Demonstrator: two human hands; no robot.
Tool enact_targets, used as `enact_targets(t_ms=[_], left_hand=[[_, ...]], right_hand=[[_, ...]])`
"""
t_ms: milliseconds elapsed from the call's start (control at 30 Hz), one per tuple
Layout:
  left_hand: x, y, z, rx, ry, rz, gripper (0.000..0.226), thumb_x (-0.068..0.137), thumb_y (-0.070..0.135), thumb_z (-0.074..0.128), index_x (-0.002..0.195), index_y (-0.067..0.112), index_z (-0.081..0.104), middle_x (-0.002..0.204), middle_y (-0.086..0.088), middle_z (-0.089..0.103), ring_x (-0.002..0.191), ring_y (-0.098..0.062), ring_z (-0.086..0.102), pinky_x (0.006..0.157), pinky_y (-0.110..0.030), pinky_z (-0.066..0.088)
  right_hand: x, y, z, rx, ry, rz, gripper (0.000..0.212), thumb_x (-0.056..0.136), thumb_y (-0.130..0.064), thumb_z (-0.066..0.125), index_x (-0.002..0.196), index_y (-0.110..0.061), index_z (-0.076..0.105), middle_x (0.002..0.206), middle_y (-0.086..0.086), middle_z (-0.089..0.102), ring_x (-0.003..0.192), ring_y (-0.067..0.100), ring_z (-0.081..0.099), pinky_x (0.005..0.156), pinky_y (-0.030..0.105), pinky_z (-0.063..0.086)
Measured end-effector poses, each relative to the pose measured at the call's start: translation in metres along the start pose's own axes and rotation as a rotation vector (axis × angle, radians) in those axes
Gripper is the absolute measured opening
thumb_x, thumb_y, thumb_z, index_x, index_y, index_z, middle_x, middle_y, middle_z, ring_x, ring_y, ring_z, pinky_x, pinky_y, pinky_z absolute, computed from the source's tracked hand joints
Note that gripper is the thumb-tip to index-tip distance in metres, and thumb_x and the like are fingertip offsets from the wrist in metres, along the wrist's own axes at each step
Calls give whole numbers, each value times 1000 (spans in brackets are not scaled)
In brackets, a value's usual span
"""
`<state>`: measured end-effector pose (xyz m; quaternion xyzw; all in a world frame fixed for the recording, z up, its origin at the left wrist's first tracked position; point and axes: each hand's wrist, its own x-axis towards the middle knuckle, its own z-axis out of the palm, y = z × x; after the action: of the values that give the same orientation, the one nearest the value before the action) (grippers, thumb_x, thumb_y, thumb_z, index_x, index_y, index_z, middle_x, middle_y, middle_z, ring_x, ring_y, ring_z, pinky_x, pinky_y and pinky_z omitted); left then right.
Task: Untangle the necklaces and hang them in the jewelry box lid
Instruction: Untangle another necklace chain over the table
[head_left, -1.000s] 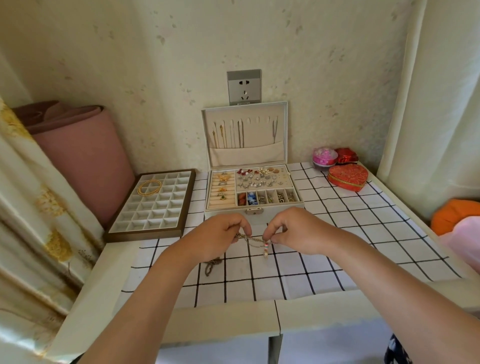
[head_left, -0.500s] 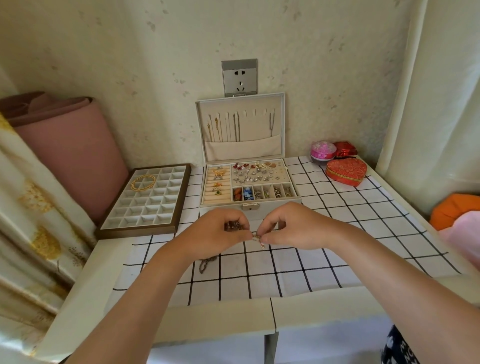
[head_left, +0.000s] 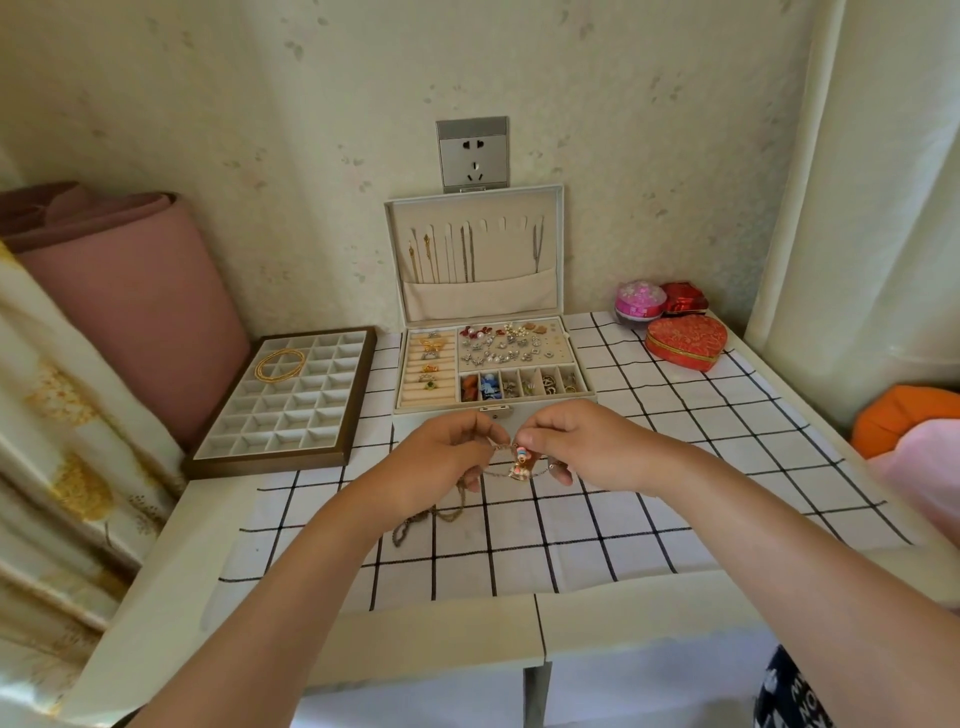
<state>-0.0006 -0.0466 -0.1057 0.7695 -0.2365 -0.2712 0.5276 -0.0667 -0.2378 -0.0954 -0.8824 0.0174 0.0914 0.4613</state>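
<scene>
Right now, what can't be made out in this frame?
Head view:
- How the necklaces tangle: left hand and right hand cover it.
- Chain tail on the cloth: partly behind left hand.
- Jewelry box lid hooks: too small to count.
- Orange object: cut by right edge.

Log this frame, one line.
step: untangling | left hand: pinches necklaces | right hand: pinches necklaces near pendant | jewelry box lid: open, these not hung
</scene>
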Motion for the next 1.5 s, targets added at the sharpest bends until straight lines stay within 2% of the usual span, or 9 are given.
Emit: enact_targets(t_ms=[233, 467, 633, 733, 967, 1133, 1267, 1367, 1500], left_hand=[[-2, 3, 4, 195, 69, 113, 9, 93, 18, 65, 88, 21, 71, 74, 2, 58, 63, -5, 47, 63, -19, 40], [-2, 6, 2, 32, 128, 88, 13, 90, 6, 65, 82, 14, 70, 60, 4, 55, 51, -5, 44, 51, -17, 34], [-5, 11, 3, -34, 174, 23, 10, 94, 5, 58, 86, 5, 65, 70, -11, 72, 43, -24, 41, 39, -24, 34], [-5, 11, 5, -53, 177, 9, 8, 95, 6, 55, 91, 1, 61, 76, -14, 75, 53, -33, 47, 40, -27, 40], [-7, 14, 12, -64, 172, 34, 12, 100, 7, 48, 92, 10, 56, 79, -13, 76, 53, -24, 58, 41, -29, 44], [-7, 12, 6, -11, 242, 86, 10, 92, 8, 62, 84, 8, 67, 75, -3, 71, 49, -21, 57, 51, -30, 46], [-6, 11, 2, 23, 277, 89, 7, 88, 14, 70, 82, 15, 74, 89, -5, 69, 51, -20, 59, 60, -25, 51], [-7, 10, 4, 48, 291, 79, 7, 89, 15, 69, 85, 16, 74, 90, -6, 70, 58, -17, 64, 55, -18, 47], [-7, 11, 4, 41, 310, 40, 9, 92, 14, 64, 86, 17, 70, 88, -2, 69, 72, -14, 69, 54, -27, 50]], right_hand=[[1, -3, 5, 231, -117, 103, 40, 107, -42, 38, 105, -10, 61, 91, 2, 77, 61, 14, 50, 48, 20, 30], [1, -2, 8, 133, 6, -32, 18, 85, -29, 78, 80, -20, 64, 70, -13, 57, 63, 0, 50, 63, 17, 38], [5, 4, 12, 34, 139, -144, 7, 86, -21, 75, 83, -23, 69, 82, -14, 63, 77, -6, 57, 69, 10, 38], [1, -1, 13, 47, 160, -133, 9, 90, -19, 67, 83, -21, 71, 78, -14, 63, 63, -8, 55, 59, 7, 37], [2, -5, 21, 100, 130, -22, 29, 97, -17, 39, 72, -13, 51, 67, 6, 44, 59, 19, 42, 61, 35, 31], [4, -6, 19, 152, 122, -103, 23, 96, -38, 62, 81, -22, 65, 72, -12, 61, 66, 0, 56, 70, 21, 43], [4, -2, 13, 128, 154, -140, 11, 93, -25, 69, 83, -29, 71, 69, -25, 64, 73, -10, 57, 74, 15, 41], [1, -5, 12, 201, 157, -118, 9, 94, -19, 69, 90, -22, 76, 65, -23, 66, 59, -8, 57, 60, 6, 38], [-2, -8, 11, 430, 201, 13, 10, 92, -19, 71, 96, -16, 80, 79, 2, 72, 45, 9, 39, 42, 18, 29]])
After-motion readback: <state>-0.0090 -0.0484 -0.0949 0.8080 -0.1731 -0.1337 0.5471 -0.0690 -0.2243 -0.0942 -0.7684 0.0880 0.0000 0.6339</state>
